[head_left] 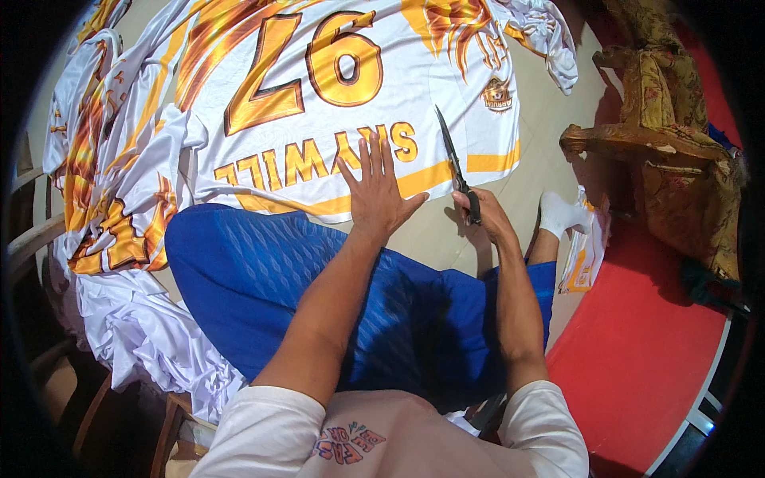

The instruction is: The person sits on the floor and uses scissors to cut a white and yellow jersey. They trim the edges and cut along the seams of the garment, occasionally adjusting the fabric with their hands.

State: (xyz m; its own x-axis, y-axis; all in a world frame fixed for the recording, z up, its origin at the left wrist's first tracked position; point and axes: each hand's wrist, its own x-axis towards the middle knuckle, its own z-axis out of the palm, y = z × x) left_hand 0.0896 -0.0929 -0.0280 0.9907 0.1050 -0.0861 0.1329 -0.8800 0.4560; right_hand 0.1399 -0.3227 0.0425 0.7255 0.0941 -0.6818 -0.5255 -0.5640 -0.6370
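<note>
Jersey: A white garment [438,88] with gold-and-flame printing lies on the pale floor [554,119] in front of the seated person, its lettering upside down from that seat; we count the laying-out as done, though soft ripples remain.
Left hand: Palm down on the white garment, the left hand [378,195] rests near the gold-banded edge — its grip spread, fingers fanned, pinching nothing.
Scissors: Dark, long-bladed scissors [454,159] point away from the person, blades over the cloth beside the lettering; we cannot tell how far the blades are parted.
Right hand: The right hand [490,215] has its grip closed around the black handles, just off the cloth's near edge.
Gold band: The gold band [494,161] breaks off near the blades — a cut, a seam or a fold, we cannot say which. With scissors in hand there, we judge the work on this edge unfinished.
Heaps: On the left, we see crumpled printed garments [84,167] above a bunched white cloth [143,327]; on the right, a small printed piece [583,259] lies by the socked foot [562,213]. Whether these have been worked or are left to do, nothing here tells us.
Surroundings: A wooden-framed seat [677,183] stands beyond, near a red mat [637,358].
</note>
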